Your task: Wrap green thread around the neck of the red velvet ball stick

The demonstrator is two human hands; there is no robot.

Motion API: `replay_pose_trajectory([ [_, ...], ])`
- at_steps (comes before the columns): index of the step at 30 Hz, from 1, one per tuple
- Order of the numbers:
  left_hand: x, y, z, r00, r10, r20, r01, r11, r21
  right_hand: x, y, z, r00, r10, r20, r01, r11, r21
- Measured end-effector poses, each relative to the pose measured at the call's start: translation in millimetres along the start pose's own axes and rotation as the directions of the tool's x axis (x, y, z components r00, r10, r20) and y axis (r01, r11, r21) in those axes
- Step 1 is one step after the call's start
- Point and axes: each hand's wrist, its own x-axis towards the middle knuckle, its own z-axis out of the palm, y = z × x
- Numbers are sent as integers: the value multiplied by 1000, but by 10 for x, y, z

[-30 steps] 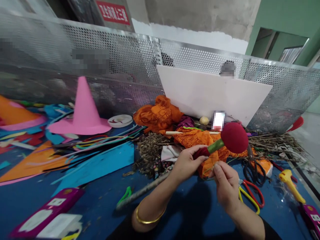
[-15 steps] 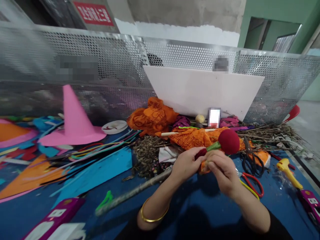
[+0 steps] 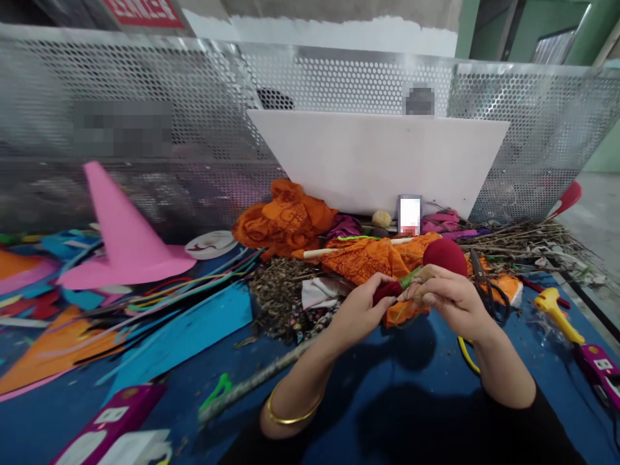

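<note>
A small figure with a dark red ball (image 3: 444,254) for its top, a green band (image 3: 409,280) below it and a dark red lower part (image 3: 386,292) lies across my hands. My left hand (image 3: 362,309) is closed around the lower part, its thumb along the near side. My right hand (image 3: 455,298) is closed in a pinch beside the green band, on a pale, crinkled strip (image 3: 426,274) partly hidden by the fingers. Just under the hands is a piece of orange cloth (image 3: 407,312), and a thin yellowish strand seems to loop over it.
Black scissors (image 3: 487,287) and a yellow glue gun (image 3: 557,313) lie to the right. Patterned orange fabric (image 3: 363,261), dry twigs (image 3: 274,297) and a wrapped stick (image 3: 261,371) surround the work. Leftward stands a pink paper hat (image 3: 123,239). A white board (image 3: 382,161) leans behind.
The view has shifted, so the background sits higher and further left. My right hand has moved slightly right and up with its pinch, now partly covering the ball's lower edge.
</note>
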Motion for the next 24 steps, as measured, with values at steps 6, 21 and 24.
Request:
replay_pose_trajectory([
  [6,-41,30,47,998,17,60,-22,996,84,40,79,82,1000,-2,-29,4,999,55],
  [21,-123,159,202,999,19,-37,4,835,551,65,179,311,906,285,-313,-263,958,113],
  [24,-129,110,252,990,124,-61,-63,797,600,59,207,313,879,308,-365,-299,951,83],
])
